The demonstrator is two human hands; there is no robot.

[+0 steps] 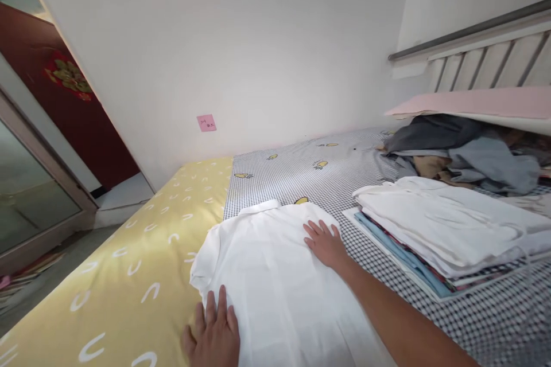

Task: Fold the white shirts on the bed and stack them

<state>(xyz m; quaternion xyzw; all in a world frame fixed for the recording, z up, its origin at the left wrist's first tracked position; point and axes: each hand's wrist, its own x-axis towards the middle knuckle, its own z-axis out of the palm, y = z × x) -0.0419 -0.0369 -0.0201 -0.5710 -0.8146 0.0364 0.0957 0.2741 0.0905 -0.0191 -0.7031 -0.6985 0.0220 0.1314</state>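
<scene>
A white shirt [275, 275] lies spread on the bed, its collar toward the wall and its lower end running out of view at the bottom. My left hand [214, 330] rests at the shirt's left edge, fingers apart, partly over the yellow sheet. Flat on the upper right of the shirt is my right hand [326, 243], with its fingers spread. Neither hand grips anything. The shirt's right edge is partly hidden under my right forearm.
Right of the shirt sits a stack of folded clothes [447, 223], white on top. Behind it is a heap of grey and brown clothes [469, 149] under a pink board-like sheet [477, 102]. The bed has a yellow patterned side [142, 258] and a checked side [284, 178] against the wall.
</scene>
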